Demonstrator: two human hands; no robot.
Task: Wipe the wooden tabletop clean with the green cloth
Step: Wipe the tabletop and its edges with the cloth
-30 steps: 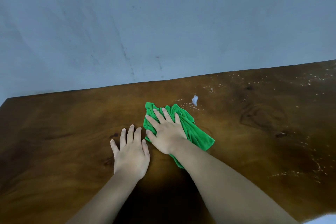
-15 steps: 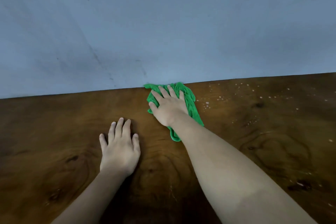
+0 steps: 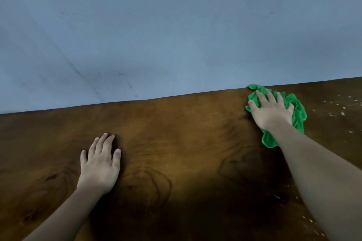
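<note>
We are pressing our right hand [image 3: 271,110] flat, fingers spread, on the green cloth [image 3: 297,112] at the tabletop's [image 3: 186,123] far right edge; soft, light, bunching easily. Our left hand [image 3: 100,164] is resting open, empty.

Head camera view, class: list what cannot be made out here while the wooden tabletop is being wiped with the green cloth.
- Head view: the middle of the crumpled green cloth is covered by the right hand.
- The brown wooden tabletop is cut off at the left, right and bottom edges.
- The white specks are too small to identify.
- The wood under the flat left hand is hidden.
</note>
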